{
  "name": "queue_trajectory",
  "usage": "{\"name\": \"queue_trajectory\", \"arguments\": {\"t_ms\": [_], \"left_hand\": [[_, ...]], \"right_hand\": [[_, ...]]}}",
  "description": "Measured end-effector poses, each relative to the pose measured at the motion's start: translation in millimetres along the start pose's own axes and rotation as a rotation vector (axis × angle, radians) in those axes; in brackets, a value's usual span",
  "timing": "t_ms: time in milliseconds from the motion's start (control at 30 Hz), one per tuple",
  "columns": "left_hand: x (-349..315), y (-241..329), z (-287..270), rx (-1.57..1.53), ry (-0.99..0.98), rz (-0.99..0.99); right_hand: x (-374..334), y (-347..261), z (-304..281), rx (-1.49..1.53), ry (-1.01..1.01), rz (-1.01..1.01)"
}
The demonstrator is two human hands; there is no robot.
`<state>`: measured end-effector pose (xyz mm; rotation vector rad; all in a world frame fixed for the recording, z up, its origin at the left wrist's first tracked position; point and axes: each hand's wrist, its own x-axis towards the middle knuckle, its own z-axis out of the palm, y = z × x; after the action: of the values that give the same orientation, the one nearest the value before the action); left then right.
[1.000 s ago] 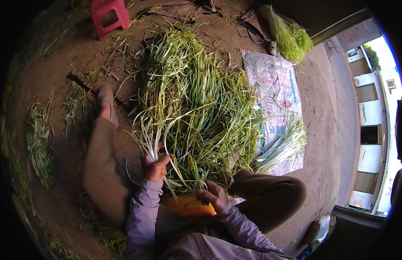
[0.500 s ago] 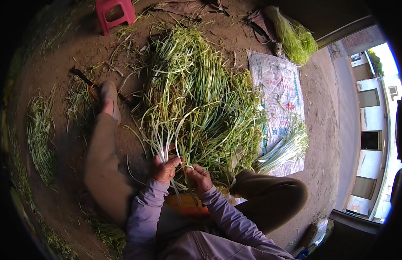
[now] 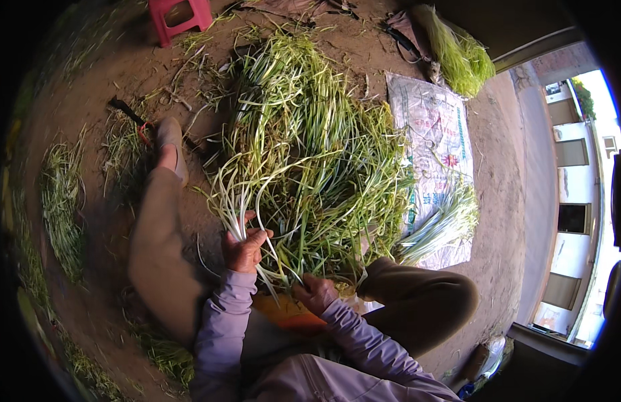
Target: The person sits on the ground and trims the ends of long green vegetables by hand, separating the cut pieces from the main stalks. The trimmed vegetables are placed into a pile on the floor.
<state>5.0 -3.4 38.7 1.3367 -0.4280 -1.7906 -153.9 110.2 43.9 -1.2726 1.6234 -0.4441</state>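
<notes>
My left hand [image 3: 245, 249] is closed around a small bunch of long green stalks with white stems [image 3: 238, 213], perhaps chives. Their leafy ends reach forward, and several white ends hang below the fist. Lower and to the right, my right hand [image 3: 317, 293] has its fingers pinched at the end of a thin stalk; the fingertips are partly hidden. Beyond both hands spreads a big loose heap of the same stalks [image 3: 310, 141], green and yellowish, some tangled.
On the right, a printed white sack [image 3: 427, 110] lies flat under a neat bundle of white-stemmed stalks [image 3: 444, 224]. A pale green bundle [image 3: 461, 60] lies far right. A pink stool [image 3: 180, 20] stands far left, and more greens [image 3: 62, 208] lie left of my leg.
My left hand has moved slightly left with its bunch. My right hand has drawn down and to the right, so the gap between the hands is wider.
</notes>
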Motion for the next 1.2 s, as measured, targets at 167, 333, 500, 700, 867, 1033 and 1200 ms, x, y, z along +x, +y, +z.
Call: {"name": "queue_trajectory", "arguments": {"t_ms": [167, 333, 500, 700, 867, 1033, 1200], "left_hand": [[0, 8, -4, -0.053, 0.042, 0.055], [-6, 34, -15, -0.019, 0.112, 0.176], [3, 50, -20, -0.114, 0.022, 0.236], [-7, 42, -20, -0.103, 0.056, 0.181], [-4, 30, -8, -0.107, 0.029, 0.106], [-3, 27, -11, -0.119, 0.048, 0.074], [-2, 24, -8, -0.129, 0.038, 0.030]], "right_hand": [[-24, 68, 39, -0.595, -0.227, -0.169], [-24, 129, 59, -0.818, -0.555, 0.185], [-12, 320, 92, -0.737, -0.873, 0.362], [-2, -1, -19, -0.798, -0.174, 0.039], [27, -45, -23, -0.310, 0.126, -0.306], [33, -27, 4, 0.092, 0.076, -0.205], [29, -22, 2, 0.671, -0.064, 0.221]]}}
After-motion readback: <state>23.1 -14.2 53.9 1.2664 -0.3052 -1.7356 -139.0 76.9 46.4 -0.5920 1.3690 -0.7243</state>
